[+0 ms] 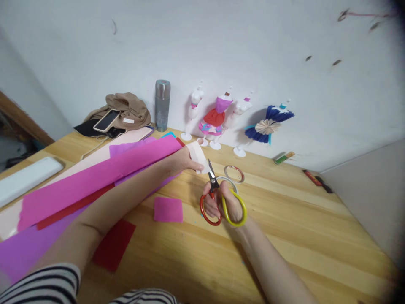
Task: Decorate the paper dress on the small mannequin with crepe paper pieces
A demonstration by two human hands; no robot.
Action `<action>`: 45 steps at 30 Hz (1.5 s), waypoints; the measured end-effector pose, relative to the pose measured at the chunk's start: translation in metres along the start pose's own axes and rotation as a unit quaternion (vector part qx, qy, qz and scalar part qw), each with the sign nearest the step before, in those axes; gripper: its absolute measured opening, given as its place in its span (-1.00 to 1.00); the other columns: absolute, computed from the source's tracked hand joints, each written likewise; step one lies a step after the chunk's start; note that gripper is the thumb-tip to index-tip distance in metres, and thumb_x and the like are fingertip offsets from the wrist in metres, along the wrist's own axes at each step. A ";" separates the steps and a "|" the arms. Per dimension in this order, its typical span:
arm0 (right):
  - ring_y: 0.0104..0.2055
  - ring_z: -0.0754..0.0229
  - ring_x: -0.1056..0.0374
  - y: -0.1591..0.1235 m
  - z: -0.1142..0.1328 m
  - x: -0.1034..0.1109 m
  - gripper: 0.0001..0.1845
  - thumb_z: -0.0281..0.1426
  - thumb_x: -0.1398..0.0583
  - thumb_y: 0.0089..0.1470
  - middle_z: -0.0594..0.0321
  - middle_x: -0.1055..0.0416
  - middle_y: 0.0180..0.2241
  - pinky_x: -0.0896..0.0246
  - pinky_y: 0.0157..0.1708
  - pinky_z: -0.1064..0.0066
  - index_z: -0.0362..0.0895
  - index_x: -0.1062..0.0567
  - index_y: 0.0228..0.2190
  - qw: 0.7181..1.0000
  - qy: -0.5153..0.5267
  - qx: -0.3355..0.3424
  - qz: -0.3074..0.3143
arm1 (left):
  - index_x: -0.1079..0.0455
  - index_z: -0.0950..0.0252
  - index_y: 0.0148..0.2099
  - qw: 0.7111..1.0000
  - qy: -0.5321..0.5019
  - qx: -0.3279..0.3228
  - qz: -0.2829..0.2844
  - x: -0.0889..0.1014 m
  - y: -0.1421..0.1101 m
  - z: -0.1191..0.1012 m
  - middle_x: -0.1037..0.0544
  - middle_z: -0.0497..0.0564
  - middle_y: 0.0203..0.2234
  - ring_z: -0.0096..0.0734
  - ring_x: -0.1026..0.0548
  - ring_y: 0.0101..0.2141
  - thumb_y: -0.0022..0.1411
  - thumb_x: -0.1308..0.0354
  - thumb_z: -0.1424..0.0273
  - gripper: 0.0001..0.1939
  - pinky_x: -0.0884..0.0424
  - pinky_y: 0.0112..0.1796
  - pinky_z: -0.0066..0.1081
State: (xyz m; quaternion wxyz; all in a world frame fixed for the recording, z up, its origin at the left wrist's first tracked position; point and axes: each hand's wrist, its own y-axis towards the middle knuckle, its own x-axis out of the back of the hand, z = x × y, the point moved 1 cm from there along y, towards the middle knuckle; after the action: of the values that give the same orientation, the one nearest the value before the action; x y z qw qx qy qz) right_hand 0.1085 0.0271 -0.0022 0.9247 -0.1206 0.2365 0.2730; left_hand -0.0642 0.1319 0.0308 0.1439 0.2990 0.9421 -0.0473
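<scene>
My left hand [184, 160] is closed on a small cream piece of crepe paper [198, 154], holding it up above the table. In my right hand [230, 199] are scissors [213, 179] with one red and one yellow handle loop. Their blades are parted and point up toward the lower right edge of the cream paper; whether they touch it I cannot tell. Below my hands lies a pink paper rectangle [168, 210]. A dark red paper piece [115, 245] sits nearer me, partly under my left forearm. Two tape rolls [234, 173] lie just behind the scissors.
Long pink paper [101, 177] and purple and red sheets cover the left side. Behind stand a grey flask [162, 105], small white dress forms [196, 99], some in paper outfits, and one with a blue skirt [268, 123]. A brown cap [128, 110] and phone [106, 120] lie back left.
</scene>
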 end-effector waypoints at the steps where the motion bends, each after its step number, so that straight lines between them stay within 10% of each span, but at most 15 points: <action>1: -0.78 0.37 0.09 0.000 0.000 0.000 -0.34 0.26 -0.17 0.03 0.51 -0.13 -0.72 0.08 -0.73 0.47 -0.12 -0.44 -0.33 1.000 0.003 0.001 0.000 | 0.15 0.28 0.50 1.000 -0.003 0.006 0.001 0.000 0.000 0.000 -0.64 0.02 -0.32 -0.26 -0.57 -0.29 -0.15 -0.45 0.59 0.26 -0.44 -0.20 -0.32; 13: -0.78 0.37 0.08 0.000 0.003 -0.003 -0.35 0.25 -0.20 0.02 0.50 -0.13 -0.72 0.09 -0.74 0.47 -0.12 -0.44 -0.35 1.000 0.004 0.005 -0.001 | -0.21 0.42 0.34 0.997 -0.056 0.043 -0.040 -0.010 -0.003 -0.002 -0.60 0.03 -0.38 -0.33 -0.54 -0.31 -0.03 -0.36 0.60 -0.13 -0.43 -0.22 -0.35; 35: -0.80 0.43 0.22 -0.003 0.000 -0.003 -0.34 0.25 -0.16 0.06 0.55 -0.05 -0.76 0.18 -0.75 0.50 -0.13 -0.46 -0.39 1.000 0.010 0.005 -0.028 | -0.22 0.34 0.35 0.999 -0.037 0.015 -0.009 -0.004 -0.003 0.004 -0.62 0.05 -0.29 -0.34 -0.57 -0.28 -0.10 -0.42 0.53 -0.06 -0.47 -0.24 -0.39; 45: -0.69 0.33 -0.04 -0.004 0.005 -0.009 -0.35 0.23 -0.17 0.06 0.41 -0.21 -0.64 -0.04 -0.58 0.39 -0.15 -0.49 -0.35 1.000 0.005 0.013 -0.005 | -0.20 0.34 0.38 1.000 -0.012 0.024 0.012 -0.005 0.003 0.019 -0.58 -0.01 -0.41 -0.29 -0.52 -0.37 -0.14 -0.44 0.48 0.01 -0.39 -0.31 -0.36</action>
State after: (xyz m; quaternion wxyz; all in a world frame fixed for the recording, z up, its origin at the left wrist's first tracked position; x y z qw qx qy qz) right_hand 0.1057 0.0215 0.0073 0.9263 -0.1114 0.2437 0.2650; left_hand -0.0536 0.1285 0.0141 0.1487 0.3128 0.9354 -0.0715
